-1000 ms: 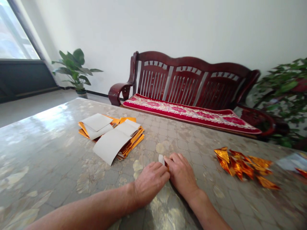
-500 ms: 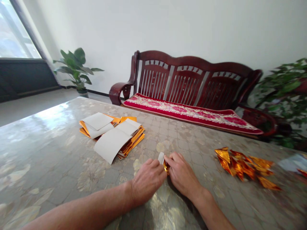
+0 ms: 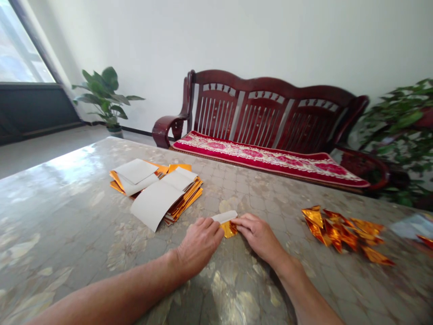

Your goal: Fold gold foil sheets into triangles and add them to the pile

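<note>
Between my two hands is a partly folded sheet of gold foil paper [image 3: 230,229], its white backing showing as a strip along the far edge. My left hand [image 3: 200,243] has its fingers closed on the sheet's left end. On the right end, my right hand [image 3: 255,234] pinches the paper between thumb and fingertips. Both hands are low over the patterned table [image 3: 142,289]. Farther off to the left lies a loose stack of gold foil paper sheets [image 3: 158,194], mostly white side up. Several folded gold foil pieces [image 3: 345,232] lie in a heap at the right.
Behind the table stands a dark red wooden bench [image 3: 260,113] with a red floral seat cover [image 3: 270,158]. Potted plants [image 3: 106,97] stand at the left and at the right. A clear plastic bag [image 3: 411,225] lies near the right edge.
My hands have moved apart, the left one shifting leftward. More of the gold paper and its white strip now shows between them, and the strip lies more crosswise.
</note>
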Demonstrator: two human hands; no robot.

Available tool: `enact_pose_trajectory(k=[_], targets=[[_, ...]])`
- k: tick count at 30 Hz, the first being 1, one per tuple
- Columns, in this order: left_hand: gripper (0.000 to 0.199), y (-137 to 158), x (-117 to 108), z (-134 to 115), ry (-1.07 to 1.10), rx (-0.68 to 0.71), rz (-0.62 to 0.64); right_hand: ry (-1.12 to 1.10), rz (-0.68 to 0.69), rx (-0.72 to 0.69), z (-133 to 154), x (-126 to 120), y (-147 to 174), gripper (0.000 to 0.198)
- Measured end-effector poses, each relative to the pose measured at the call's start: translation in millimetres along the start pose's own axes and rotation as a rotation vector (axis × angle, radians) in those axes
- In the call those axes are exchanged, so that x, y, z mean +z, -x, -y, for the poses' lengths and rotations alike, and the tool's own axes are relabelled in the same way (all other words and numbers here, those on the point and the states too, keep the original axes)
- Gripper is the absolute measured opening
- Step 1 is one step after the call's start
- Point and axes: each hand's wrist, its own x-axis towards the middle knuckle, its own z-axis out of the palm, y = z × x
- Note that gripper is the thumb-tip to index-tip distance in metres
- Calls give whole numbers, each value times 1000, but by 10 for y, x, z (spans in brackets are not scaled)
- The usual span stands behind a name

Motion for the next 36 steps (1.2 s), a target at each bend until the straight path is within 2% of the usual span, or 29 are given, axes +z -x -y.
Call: enact_pose_trajectory(k=[5,9,14,17,19,26,36], targets=[[8,-10,-2,-18,60,77,-4,95,-6,33,13,7,-28,33],[9,-38,25,-32,80,113,-8,90,3,54,26,9,-52,30],[15,-66,15,-66,67,99,-7,44,-31,84,30,16,-81,18],[32,-83,-20,-114,41,49,-3,47,-53,112,44,29,-95,10],[35,-91,-35,-141,34,41,8,62,-57,133,53,43,-102,8],[33,-89,-60,-144,62,46,-2,101,-69,180,86,81,-135,7],[18,-101,-62,-139,61,23,-18,94,-30,256,161,54,-196,9]])
